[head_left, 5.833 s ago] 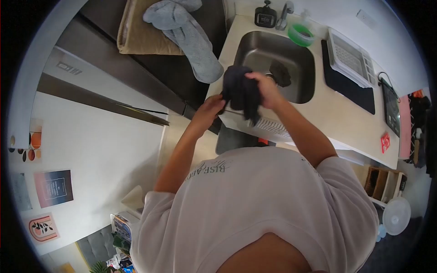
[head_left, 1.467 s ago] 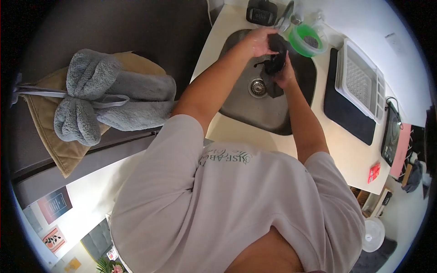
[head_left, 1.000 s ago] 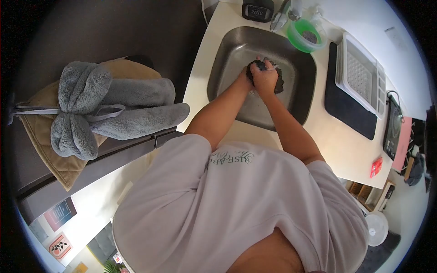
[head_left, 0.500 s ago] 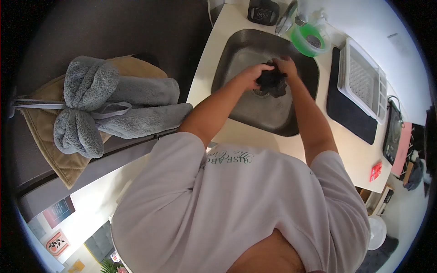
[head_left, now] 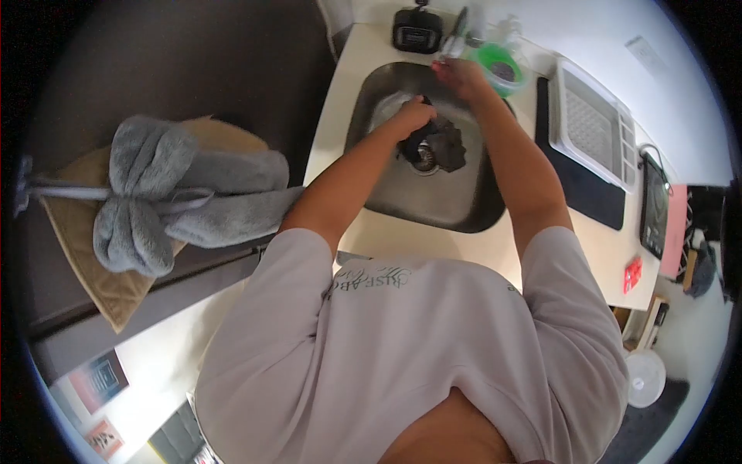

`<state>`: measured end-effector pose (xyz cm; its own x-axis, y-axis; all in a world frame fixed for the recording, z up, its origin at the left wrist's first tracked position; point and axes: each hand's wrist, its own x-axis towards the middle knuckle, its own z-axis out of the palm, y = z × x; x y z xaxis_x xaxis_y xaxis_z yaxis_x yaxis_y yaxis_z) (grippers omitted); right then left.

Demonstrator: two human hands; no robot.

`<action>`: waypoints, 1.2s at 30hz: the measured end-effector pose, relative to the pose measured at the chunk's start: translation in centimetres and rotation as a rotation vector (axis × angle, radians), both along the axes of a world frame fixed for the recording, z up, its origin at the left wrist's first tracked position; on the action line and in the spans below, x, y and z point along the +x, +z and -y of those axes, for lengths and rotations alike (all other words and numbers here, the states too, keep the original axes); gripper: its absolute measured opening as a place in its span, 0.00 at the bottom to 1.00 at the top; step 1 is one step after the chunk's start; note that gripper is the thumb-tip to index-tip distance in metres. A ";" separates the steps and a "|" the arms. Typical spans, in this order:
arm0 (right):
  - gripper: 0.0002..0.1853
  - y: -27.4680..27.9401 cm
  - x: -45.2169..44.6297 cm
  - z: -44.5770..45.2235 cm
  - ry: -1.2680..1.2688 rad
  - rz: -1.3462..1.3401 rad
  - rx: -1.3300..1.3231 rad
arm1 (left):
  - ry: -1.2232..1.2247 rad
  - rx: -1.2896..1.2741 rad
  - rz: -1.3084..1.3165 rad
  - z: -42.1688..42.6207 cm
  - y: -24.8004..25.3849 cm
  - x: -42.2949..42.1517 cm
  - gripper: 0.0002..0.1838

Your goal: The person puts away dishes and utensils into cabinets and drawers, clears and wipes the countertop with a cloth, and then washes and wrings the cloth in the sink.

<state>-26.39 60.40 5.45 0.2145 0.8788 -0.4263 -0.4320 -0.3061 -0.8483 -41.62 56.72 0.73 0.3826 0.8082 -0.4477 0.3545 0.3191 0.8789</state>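
Over the metal sink (head_left: 456, 203), my left hand (head_left: 416, 114) is closed on a dark cloth (head_left: 417, 143). Beside that cloth, close to the drain, a second dark brown cloth (head_left: 448, 147) lies in the basin. My right hand (head_left: 457, 76) is off the cloth, at the back edge of the sink by the faucet (head_left: 456, 39). Its fingers are blurred, so whether they touch the faucet cannot be made out. A green bowl (head_left: 501, 71) with something grey in it stands just right of my right hand.
A black soap bottle (head_left: 417, 31) stands behind the sink. To the right are a white dish rack (head_left: 591, 124) on a black mat (head_left: 587, 197), a dark appliance (head_left: 655, 205) and a red packet (head_left: 633, 274). Grey towels (head_left: 232, 209) hang at the left beside a tan cloth (head_left: 120, 298).
My right hand has let go of the dark cloth and moved back toward the faucet. My left hand still holds the cloth, now a little further left. The view has shifted slightly.
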 end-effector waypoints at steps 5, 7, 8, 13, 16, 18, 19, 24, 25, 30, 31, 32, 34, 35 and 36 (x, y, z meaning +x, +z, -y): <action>0.09 0.2 0.5 -0.5 -0.034 -0.094 -0.061 | -0.079 -0.015 0.044 -1.6 2.1 1.3 0.21; 0.09 0.3 0.3 -0.4 -0.008 -0.087 -0.079 | 0.027 -0.055 0.203 -2.4 0.0 1.9 0.19; 0.09 0.0 0.5 -0.6 -0.017 -0.138 -0.062 | 0.020 -0.117 0.246 -2.5 0.3 2.2 0.18; 0.10 0.1 0.9 -0.4 -0.048 -0.251 -0.012 | 0.011 -0.297 0.270 -3.4 -1.3 2.9 0.15; 0.10 -0.3 0.8 -0.5 -0.041 -0.297 0.030 | 0.005 -0.446 0.254 -3.4 -0.8 3.0 0.15; 0.09 0.7 0.2 0.4 -0.012 -0.266 -0.042 | 0.049 -0.438 0.280 -3.5 -1.6 3.2 0.14; 0.10 1.2 -0.4 1.0 0.003 -0.251 -0.078 | 0.072 -0.433 0.293 -3.5 -2.1 3.2 0.13; 0.15 0.8 -1.0 1.7 0.571 0.547 -0.046 | -0.082 -0.126 0.203 -4.1 -4.7 3.7 0.20; 0.17 1.0 -0.3 1.5 0.769 0.949 0.070 | -0.215 0.064 0.086 -4.6 -5.8 3.9 0.21; 0.17 4.5 -0.2 2.6 0.780 0.856 -0.079 | -0.292 0.032 0.559 -7.0 -9.9 6.9 0.35; 0.18 3.0 1.7 2.1 0.847 0.924 0.141 | -0.362 0.083 0.494 -7.2 -10.5 7.0 0.38; 0.18 0.5 4.3 0.8 0.907 0.984 0.365 | -0.433 0.137 0.432 -7.2 -10.8 7.1 0.41; 0.18 0.2 5.1 -0.2 0.878 1.107 0.417 | -0.630 0.468 -0.138 -6.2 -4.6 6.6 0.39; 0.18 2.2 5.0 -0.2 0.794 1.170 0.236 | -0.537 0.365 -0.091 -5.1 -0.8 6.0 0.35; 0.17 2.5 5.0 -0.3 0.696 1.124 0.179 | -0.437 0.270 -0.042 -3.9 3.4 5.5 0.31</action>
<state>-21.44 60.68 7.98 -0.1425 0.9728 -0.1825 0.7239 -0.0233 -0.6895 -36.16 60.58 4.15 0.6967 0.6656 -0.2677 0.4412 -0.1032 0.8915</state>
